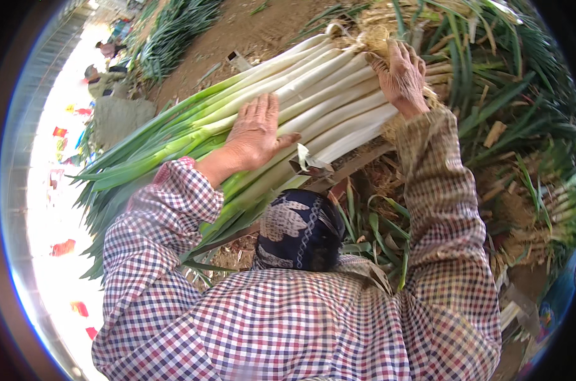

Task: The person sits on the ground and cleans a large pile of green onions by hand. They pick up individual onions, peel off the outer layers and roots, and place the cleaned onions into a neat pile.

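A broad layer of long Welsh onions or leeks (pixel 311 81) lies slantwise before me, with white stalks at the upper right and green leaves at the lower left. My left hand (pixel 257 131) rests palm down on the stalks where white turns to green, fingers extended and thumb apart. At the root end, my right hand (pixel 399 71) presses over the white ends and stringy roots (pixel 376 38); its fingers are bent slightly over them. Under the stalks a metal frame shows, with one open tube end (pixel 311 166) near my left hand and another (pixel 239 61) on the far side.
More green-leaved bunches (pixel 521 95) are heaped at the right, with loose leaves and debris below. Another pile (pixel 178 43) lies on bare soil at the upper left. Beside it are a grey sack (pixel 121 119) and a person (pixel 102 81) farther off.
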A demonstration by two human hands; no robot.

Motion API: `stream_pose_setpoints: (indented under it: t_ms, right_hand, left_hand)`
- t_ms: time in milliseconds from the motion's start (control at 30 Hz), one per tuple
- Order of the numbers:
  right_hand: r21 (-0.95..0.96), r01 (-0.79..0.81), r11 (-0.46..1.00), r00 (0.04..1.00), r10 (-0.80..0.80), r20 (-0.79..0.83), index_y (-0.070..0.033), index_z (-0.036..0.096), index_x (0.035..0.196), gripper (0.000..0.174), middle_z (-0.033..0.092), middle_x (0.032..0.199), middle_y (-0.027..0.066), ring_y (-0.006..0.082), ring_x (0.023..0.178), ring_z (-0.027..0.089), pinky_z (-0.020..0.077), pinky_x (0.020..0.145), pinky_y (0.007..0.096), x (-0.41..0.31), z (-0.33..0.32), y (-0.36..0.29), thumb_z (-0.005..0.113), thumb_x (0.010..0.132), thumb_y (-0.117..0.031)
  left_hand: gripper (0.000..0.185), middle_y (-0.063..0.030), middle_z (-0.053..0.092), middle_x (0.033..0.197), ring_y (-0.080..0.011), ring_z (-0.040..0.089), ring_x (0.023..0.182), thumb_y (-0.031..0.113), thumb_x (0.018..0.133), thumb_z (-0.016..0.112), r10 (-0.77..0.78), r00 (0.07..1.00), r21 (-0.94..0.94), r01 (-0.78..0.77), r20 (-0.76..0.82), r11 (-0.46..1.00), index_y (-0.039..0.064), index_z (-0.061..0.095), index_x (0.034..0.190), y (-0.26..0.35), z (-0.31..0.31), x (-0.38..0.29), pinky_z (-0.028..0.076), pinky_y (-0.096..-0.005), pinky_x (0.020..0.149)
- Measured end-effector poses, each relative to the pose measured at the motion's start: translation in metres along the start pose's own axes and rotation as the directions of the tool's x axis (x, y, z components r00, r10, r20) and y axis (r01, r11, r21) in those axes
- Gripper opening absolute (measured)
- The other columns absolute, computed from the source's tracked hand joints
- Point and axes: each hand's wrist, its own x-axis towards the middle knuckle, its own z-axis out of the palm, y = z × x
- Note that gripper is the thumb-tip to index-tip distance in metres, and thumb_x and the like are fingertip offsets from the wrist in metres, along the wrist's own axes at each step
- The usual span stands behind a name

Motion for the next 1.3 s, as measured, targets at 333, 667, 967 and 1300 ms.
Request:
stream_pose_setpoints:
  t_ms: [333, 667, 967, 1300]
  right_hand:
    - [0.195, 0.317, 0.928, 0.933, -0.342, 0.113, -0.006, 0.052, 0.118, 0.042, 0.055, 0.114, 0.0135, 0.0319, 0.115, 0.046, 0.0318, 0.099, 0.0471, -0.010, 0.032, -0.055, 0.061, 0.084, -0.030]
    - [0.057, 0.342, 0.938, 0.897, -0.344, 0.277, 0.002, 0.052, 0.118, 0.042, 0.053, 0.123, 0.0172, 0.0337, 0.122, 0.042, 0.0276, 0.104, 0.0472, -0.013, 0.032, -0.055, 0.055, 0.088, -0.029]
    - [0.040, 0.336, 0.941, 0.898, -0.333, 0.287, 0.002, 0.053, 0.118, 0.043, 0.052, 0.125, 0.0164, 0.0343, 0.123, 0.042, 0.0257, 0.105, 0.0494, -0.019, 0.021, -0.068, 0.057, 0.087, -0.028]
    - [0.002, 0.317, 0.948, 0.913, -0.306, 0.271, -0.002, 0.056, 0.114, 0.038, 0.054, 0.120, 0.0142, 0.0319, 0.118, 0.044, 0.0292, 0.101, 0.0454, -0.026, 0.012, -0.073, 0.057, 0.086, -0.028]
  left_hand:
    - [0.093, -0.0323, 0.029, 0.140, -0.0429, 0.029, 0.132, 0.060, 0.085, 0.047, 0.028, 0.994, 0.083, -0.019, -0.102, 0.996, -0.012, 0.023, 0.137, 0.009, -0.002, -0.014, 0.021, -0.0465, 0.111]
    - [0.048, -0.0223, 0.057, 0.116, -0.0343, 0.053, 0.111, 0.042, 0.093, 0.049, -0.251, 0.951, -0.493, 0.134, -0.181, 0.860, -0.003, 0.058, 0.109, -0.049, -0.044, 0.024, 0.041, -0.0410, 0.097]
    - [0.056, -0.0241, 0.056, 0.112, -0.0378, 0.051, 0.109, 0.046, 0.096, 0.035, -0.330, 0.930, -0.080, 0.346, 0.164, 0.935, -0.005, 0.051, 0.113, -0.121, -0.002, 0.034, 0.035, -0.0484, 0.096]
    - [0.067, -0.0245, 0.059, 0.112, -0.0365, 0.056, 0.107, 0.060, 0.089, 0.041, -0.348, 0.932, -0.179, 0.362, 0.106, 0.915, -0.002, 0.056, 0.111, -0.120, 0.007, 0.041, 0.042, -0.0468, 0.091]
